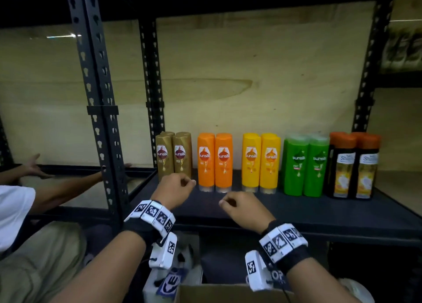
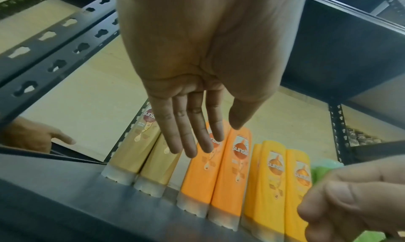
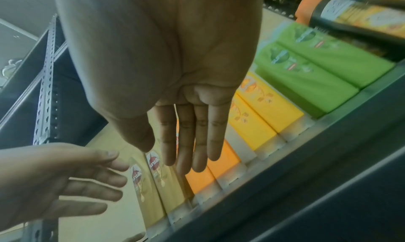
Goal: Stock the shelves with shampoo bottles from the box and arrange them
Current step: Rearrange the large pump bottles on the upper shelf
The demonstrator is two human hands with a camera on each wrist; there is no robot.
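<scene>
Shampoo bottles stand in pairs along the dark shelf (image 1: 296,211): gold (image 1: 174,156), orange (image 1: 214,162), yellow (image 1: 261,162), green (image 1: 306,165), and black ones with orange caps (image 1: 354,165). My left hand (image 1: 187,181) hovers just in front of the gold pair and holds nothing. My right hand (image 1: 226,202) floats over the shelf front, below the orange and yellow pairs, also holding nothing. The left wrist view shows the left fingers (image 2: 192,133) straight above the gold and orange bottles. In the right wrist view the right fingers (image 3: 188,142) are extended too.
A cardboard box (image 1: 217,293) sits below the shelf edge, its inside hidden. Black slotted uprights (image 1: 100,111) separate this bay from the left one. There another person's hands (image 1: 34,168) rest on the neighbouring shelf. A plywood back panel (image 1: 251,63) closes off the rear.
</scene>
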